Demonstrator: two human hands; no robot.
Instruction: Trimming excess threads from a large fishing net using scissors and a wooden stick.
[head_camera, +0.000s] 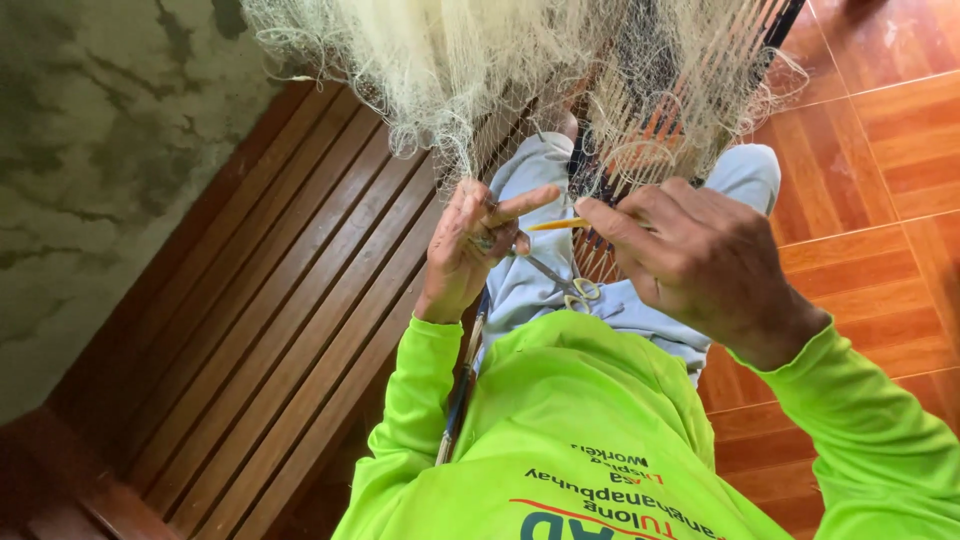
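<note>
My left hand (462, 250) raised, fingers pinched on net (480, 70) | my right hand (690, 260) knuckles up, clamped on yellow needle (558, 225) | scissors (560, 280) on lap.

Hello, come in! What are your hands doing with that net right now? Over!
Left hand pinching the pale fishing net, small scissors hanging from it. Right hand holding a yellow netting needle. Nothing blocking.

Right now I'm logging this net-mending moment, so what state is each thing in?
Fishing net: hanging bunched, pinched at its lower edge.
Left hand: closed on net strands, index finger extended.
Right hand: gripping the yellow netting needle.
Yellow netting needle: held level, tip toward left hand.
Scissors: lying closed on the lap.
Wooden slatted bench: sat on.
</note>
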